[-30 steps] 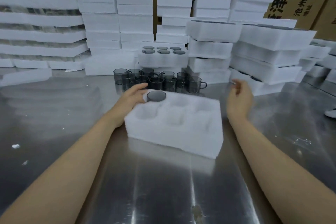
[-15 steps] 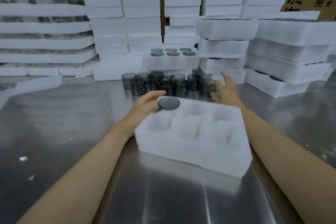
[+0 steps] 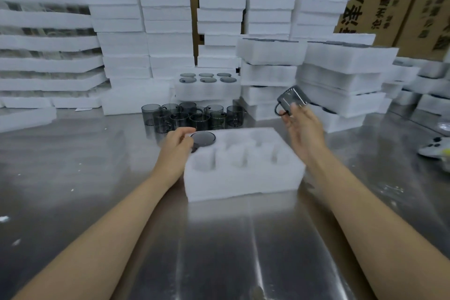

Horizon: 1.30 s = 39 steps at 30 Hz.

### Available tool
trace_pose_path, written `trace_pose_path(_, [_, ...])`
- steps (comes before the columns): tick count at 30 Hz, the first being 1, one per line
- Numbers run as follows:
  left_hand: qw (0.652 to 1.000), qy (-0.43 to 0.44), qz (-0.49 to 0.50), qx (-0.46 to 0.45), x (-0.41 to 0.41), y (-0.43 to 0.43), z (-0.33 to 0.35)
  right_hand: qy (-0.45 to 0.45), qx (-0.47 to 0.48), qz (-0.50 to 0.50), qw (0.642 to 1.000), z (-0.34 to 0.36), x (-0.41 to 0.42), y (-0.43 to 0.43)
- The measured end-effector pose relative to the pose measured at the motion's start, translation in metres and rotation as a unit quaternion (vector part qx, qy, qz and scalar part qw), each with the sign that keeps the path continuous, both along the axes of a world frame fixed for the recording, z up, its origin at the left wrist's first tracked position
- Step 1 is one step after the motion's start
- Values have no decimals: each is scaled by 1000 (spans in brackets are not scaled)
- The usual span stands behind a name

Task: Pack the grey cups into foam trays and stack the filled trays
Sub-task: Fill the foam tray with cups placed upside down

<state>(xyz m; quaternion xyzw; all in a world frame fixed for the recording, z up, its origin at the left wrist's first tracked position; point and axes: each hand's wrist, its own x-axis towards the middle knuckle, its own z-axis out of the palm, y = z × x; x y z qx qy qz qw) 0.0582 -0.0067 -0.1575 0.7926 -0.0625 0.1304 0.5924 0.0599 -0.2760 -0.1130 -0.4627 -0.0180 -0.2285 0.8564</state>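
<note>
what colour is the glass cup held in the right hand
Translucent smoky grey glass cup, clearest in the head view.

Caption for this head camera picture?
Right hand holds a grey cup beside the foam tray; left hand holds the seated cup.

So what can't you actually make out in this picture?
All from the head view:
1. The held cup in the right hand: blurred, handle partly behind fingers.
2. The left hand at the seated cup: its own fingers hide the grip.
3. The stacked trays: upper trays hide their cups; only dark rims show.
4. The white object: cut off by the right edge.
5. The carton print: cut by the top edge and foam stacks.
</note>
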Motion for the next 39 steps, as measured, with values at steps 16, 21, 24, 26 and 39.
trace_pose_path(16, [1000, -7, -4, -3, 1, -3, 2, 6, -502, -92, 860, 9, -30, 71])
trace_pose_path(21, [1000, -1, -7, 1, -1, -3, 2, 31, -581, -28, 813, 6, -31, 70])
trace_pose_path(24, [1000, 1, -10, -1, -3, -3, 3, 44, -599, -19, 799, 5, -31, 71])
trace_pose_path(26, [1000, 2, -13, 1, -3, -3, 3, 32, -607, -29, 793, 4, -32, 71])
trace_pose_path(39, [975, -91, 175, 102, 7, 15, 0, 121, -764, 13, 633, 5, -32, 75])
